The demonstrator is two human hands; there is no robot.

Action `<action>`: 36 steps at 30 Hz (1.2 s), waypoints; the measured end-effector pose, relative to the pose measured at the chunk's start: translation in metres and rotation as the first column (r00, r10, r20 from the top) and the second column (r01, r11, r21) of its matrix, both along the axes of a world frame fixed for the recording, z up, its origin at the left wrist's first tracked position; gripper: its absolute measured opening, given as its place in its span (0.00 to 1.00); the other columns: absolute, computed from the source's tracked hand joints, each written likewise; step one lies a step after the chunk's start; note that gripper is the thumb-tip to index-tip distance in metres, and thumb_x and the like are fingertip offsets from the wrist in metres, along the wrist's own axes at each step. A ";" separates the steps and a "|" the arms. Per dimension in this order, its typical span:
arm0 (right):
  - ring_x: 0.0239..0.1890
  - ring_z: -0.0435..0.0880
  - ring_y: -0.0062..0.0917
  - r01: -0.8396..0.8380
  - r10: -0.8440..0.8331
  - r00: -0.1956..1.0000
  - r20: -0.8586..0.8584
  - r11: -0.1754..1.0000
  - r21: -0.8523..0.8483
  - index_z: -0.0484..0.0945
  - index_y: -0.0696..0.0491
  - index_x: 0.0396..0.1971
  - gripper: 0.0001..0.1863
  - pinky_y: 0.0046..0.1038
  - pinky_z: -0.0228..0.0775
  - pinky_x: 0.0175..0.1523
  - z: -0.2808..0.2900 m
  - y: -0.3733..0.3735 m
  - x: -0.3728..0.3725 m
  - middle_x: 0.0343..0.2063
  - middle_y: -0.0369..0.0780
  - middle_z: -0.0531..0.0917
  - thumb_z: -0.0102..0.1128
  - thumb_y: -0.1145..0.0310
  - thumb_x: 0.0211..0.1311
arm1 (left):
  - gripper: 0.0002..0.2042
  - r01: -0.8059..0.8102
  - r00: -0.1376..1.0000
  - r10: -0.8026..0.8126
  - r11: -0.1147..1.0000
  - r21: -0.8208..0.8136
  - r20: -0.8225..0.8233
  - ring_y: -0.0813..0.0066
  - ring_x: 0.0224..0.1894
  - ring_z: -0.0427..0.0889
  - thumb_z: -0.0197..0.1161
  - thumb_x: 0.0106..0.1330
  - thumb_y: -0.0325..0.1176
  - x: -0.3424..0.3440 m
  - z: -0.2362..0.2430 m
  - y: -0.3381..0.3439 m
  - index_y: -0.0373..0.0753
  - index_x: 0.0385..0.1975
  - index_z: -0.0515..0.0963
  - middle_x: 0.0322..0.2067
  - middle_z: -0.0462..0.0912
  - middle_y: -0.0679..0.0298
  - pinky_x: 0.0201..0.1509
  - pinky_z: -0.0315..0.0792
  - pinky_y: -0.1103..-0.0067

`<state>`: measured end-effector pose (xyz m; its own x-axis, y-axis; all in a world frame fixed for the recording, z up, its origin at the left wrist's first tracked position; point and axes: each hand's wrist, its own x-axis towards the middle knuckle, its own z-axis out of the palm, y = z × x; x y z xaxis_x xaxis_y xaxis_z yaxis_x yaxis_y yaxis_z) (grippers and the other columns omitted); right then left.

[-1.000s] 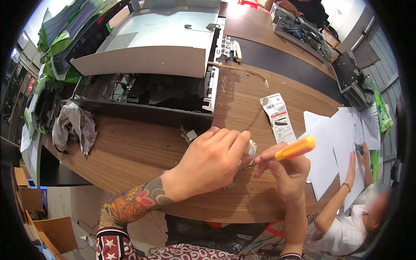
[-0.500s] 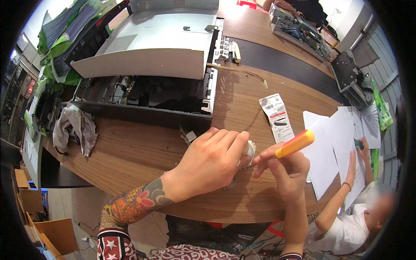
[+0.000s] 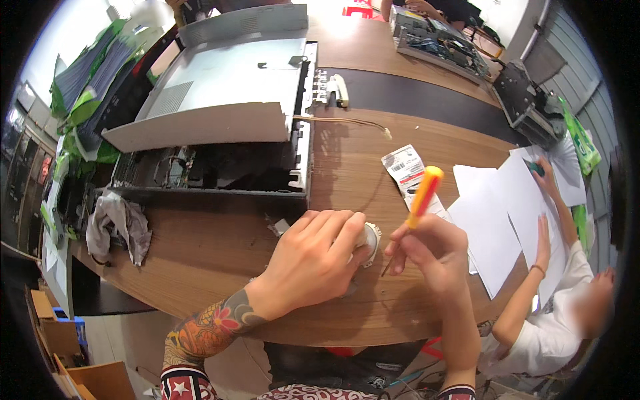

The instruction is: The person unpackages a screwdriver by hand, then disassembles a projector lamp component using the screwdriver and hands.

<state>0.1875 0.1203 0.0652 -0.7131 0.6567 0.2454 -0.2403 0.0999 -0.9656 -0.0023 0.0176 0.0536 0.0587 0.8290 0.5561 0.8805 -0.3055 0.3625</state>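
My left hand is closed over a small pale round part, resting low over the wooden table; the fingers hide most of it. My right hand grips a screwdriver with a yellow and red handle, tilted with the handle up and its thin shaft pointing down beside the pale part, just clear of it. A small metal piece lies behind my left fingers. Just beyond my right hand lies a printed slip.
An open black computer case with a silver cover fills the back left. A crumpled cloth lies left. Another person works at loose papers on the right. Other metal units and a co-worker's hand are at the back.
The screwdriver has swung more upright and its tip has moved away from the pale part. The view has shifted slightly, and the co-worker's right hand has moved up along the papers.
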 end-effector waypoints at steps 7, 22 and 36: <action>0.24 0.81 0.19 -0.108 0.128 0.982 0.142 0.984 -0.145 0.77 0.64 0.40 0.05 0.22 0.76 0.30 -0.003 0.019 0.004 0.28 0.41 0.84 0.55 0.77 0.71 | 0.25 -0.018 0.998 0.020 0.999 0.033 -0.060 0.56 0.47 0.82 0.72 0.54 0.30 0.003 0.005 0.000 0.30 0.52 0.75 0.47 0.81 0.52 0.52 0.75 0.67; 0.23 0.83 0.22 -0.226 0.273 0.904 0.328 0.958 -0.175 0.76 0.63 0.39 0.08 0.26 0.80 0.31 -0.007 0.031 0.004 0.28 0.42 0.85 0.55 0.73 0.67 | 0.30 -0.094 0.974 0.099 0.995 0.032 -0.205 0.60 0.45 0.81 0.74 0.50 0.34 0.005 0.024 -0.010 0.34 0.55 0.77 0.46 0.81 0.56 0.51 0.72 0.68; 0.23 0.85 0.23 -0.228 0.268 0.898 0.348 0.962 -0.153 0.78 0.63 0.39 0.08 0.26 0.79 0.31 -0.013 0.031 0.004 0.27 0.42 0.86 0.56 0.73 0.67 | 0.26 -0.017 0.978 0.025 0.999 0.043 -0.206 0.57 0.49 0.80 0.72 0.49 0.31 0.010 0.018 -0.012 0.37 0.52 0.80 0.48 0.79 0.55 0.53 0.70 0.65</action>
